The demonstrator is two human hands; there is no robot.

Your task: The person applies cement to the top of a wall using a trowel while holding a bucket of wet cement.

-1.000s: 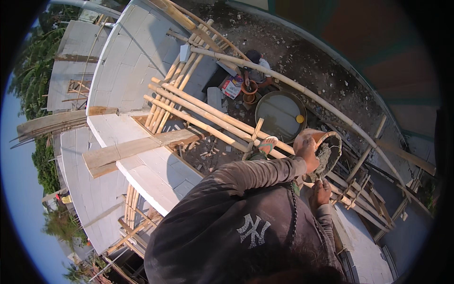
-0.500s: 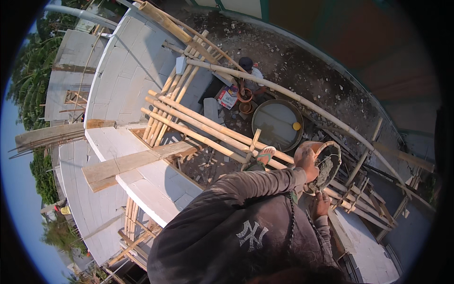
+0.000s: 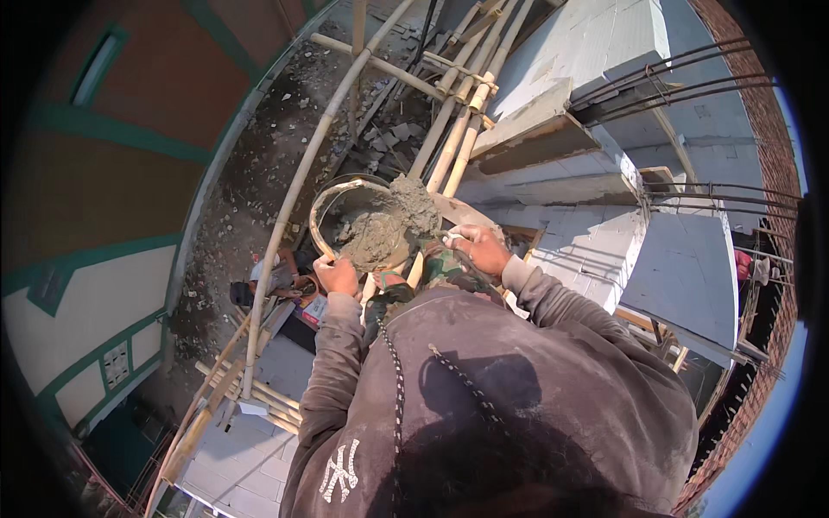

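Outdoors, a green-trimmed wall (image 3: 112, 211) curves along the left, then a bamboo pole (image 3: 321, 142). Rightward, the left hand (image 3: 337, 276) grips the near-left rim of a round bucket (image 3: 345, 205) heaped with grey mortar (image 3: 376, 240). Right of it, the right hand (image 3: 484, 250) has curled fingers, its hold unclear; pale block walls (image 3: 587, 250) stand right.

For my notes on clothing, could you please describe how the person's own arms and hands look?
Long, wrinkled grey-brown fabric sleeves, paler in patches, cover both arms down to the wrists. The bare left hand and bare right hand wear no gloves.
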